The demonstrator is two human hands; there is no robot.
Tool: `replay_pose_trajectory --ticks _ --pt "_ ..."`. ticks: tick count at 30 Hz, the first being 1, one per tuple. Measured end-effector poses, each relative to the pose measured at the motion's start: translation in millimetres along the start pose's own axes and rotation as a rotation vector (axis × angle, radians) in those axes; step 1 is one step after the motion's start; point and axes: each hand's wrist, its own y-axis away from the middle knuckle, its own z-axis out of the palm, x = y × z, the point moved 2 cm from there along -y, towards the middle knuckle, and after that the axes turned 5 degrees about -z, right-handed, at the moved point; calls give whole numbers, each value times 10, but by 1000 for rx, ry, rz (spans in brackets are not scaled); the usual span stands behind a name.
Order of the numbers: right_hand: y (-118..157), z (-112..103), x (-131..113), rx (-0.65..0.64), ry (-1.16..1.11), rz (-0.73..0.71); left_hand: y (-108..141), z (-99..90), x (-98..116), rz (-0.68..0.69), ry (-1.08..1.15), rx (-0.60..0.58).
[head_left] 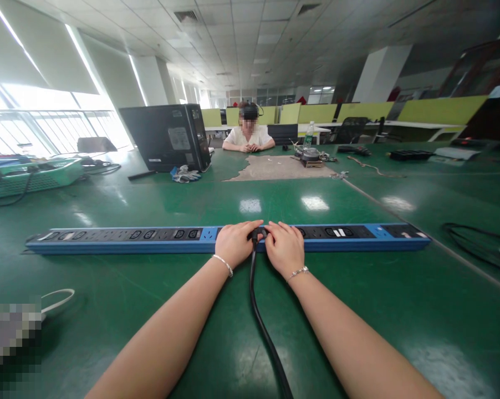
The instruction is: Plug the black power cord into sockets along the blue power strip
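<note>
A long blue power strip (pixel 121 247) with black socket panels lies crosswise on the green table. Both my hands meet over its middle, around the black plug (pixel 256 235) of a power cord. My left hand (pixel 234 242) bends over the strip from the left, its fingers closed against the plug. From the right, my right hand (pixel 286 244) does likewise, fingertips on the plug's other side. The thick black cord (pixel 256 302) runs from the plug toward me between my forearms. The socket under the plug is hidden, so I cannot tell how deep the plug sits.
Across the green table (pixel 183 199) sits a person (pixel 250 136) with hands together. A black computer case (pixel 167 138) stands at the back left, with gloves (pixel 185 174) beside it. Farther left is a green basket (pixel 46 177). Coiled black cable (pixel 478 244) lies at the right.
</note>
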Motion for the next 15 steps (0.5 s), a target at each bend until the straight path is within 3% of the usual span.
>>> replay_pose_trajectory --ticks 15 --pt "-8 -10 7 -15 -7 0 -2 -4 -24 -24 47 -34"
